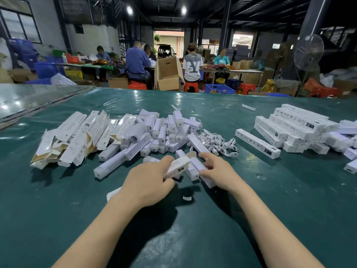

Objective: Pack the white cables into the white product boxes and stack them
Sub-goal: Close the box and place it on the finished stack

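My left hand (149, 177) grips a white product box (178, 165) with its end flap open, held just above the green table (193, 238). My right hand (219, 171) holds a long white item (200, 166) that lies beside and partly under the box. Behind my hands sits a tangle of white cables (215, 141). A heap of small white inner pieces (164, 130) lies at the centre. Flat, unfilled boxes (75, 136) are piled at the left. Closed boxes are stacked at the right (293, 128).
One closed box (257, 143) lies alone left of the stack. A paper scrap (187, 198) lies near my wrists. Beyond the table's far edge, several people sit at other tables among cardboard cartons (168, 74), red stools and blue crates. A fan (308, 52) stands at the right.
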